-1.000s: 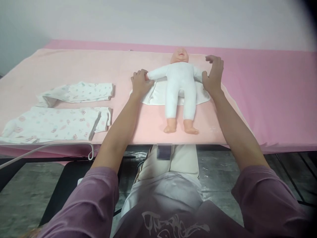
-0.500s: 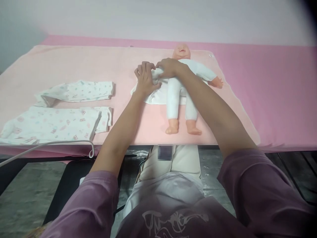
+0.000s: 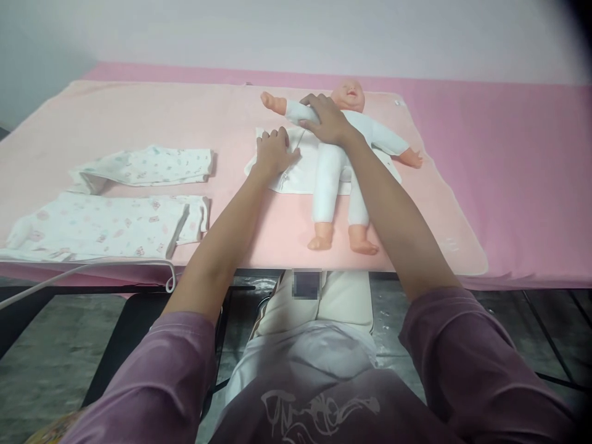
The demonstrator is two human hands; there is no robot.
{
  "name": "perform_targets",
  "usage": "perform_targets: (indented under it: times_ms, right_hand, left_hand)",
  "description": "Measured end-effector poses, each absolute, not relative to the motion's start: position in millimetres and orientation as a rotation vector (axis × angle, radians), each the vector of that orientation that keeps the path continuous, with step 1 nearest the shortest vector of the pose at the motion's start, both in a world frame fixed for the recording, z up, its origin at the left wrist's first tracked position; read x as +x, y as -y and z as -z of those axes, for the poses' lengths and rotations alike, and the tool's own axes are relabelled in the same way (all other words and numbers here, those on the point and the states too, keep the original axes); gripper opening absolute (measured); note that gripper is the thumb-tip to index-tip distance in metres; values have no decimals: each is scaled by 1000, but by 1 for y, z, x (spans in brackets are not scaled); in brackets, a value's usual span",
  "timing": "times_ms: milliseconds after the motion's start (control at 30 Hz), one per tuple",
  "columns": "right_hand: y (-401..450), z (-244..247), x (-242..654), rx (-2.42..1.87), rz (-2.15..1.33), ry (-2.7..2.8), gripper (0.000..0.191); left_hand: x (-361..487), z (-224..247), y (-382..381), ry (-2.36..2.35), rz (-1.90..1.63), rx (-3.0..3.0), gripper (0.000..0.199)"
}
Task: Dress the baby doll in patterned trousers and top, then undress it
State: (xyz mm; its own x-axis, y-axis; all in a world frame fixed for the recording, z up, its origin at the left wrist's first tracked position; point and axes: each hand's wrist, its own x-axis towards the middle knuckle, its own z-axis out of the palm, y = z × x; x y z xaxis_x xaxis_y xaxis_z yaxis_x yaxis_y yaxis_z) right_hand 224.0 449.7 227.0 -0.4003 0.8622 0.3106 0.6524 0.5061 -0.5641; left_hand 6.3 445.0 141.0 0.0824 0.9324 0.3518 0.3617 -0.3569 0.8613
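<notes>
The right hand [image 3: 327, 120] is closed around the doll's near arm, thumb below and fingers above. The doll [image 3: 327, 176] lies face up beneath that hand and wrist; its held arm extends beyond the left hand [image 3: 274, 151], and its legs point toward the person. The left hand rests on the garment [image 3: 298, 176] partly under the doll, fingers bent; whether it pinches cloth cannot be told. Printed clothes [image 3: 106, 225] lie left of the left hand, on the same blanket [image 3: 282, 231].
</notes>
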Motion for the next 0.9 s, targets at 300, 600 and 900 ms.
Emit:
perform_targets:
  times_ms: [300,600,900]
  right_hand:
    - [-444,-226,231,-1149,-602,2161,93]
    - [-437,-234,223,-1299,-480,2194,74]
    - [-448,-252,242,-1271,-728,2172,62]
  left_hand:
    - [20,-134,-475,-1419,-1169,1794,40]
    - [15,-136,-460,-1375,-1180,1937,40]
    - [2,-130,-478,-1336,-1460,1687,40]
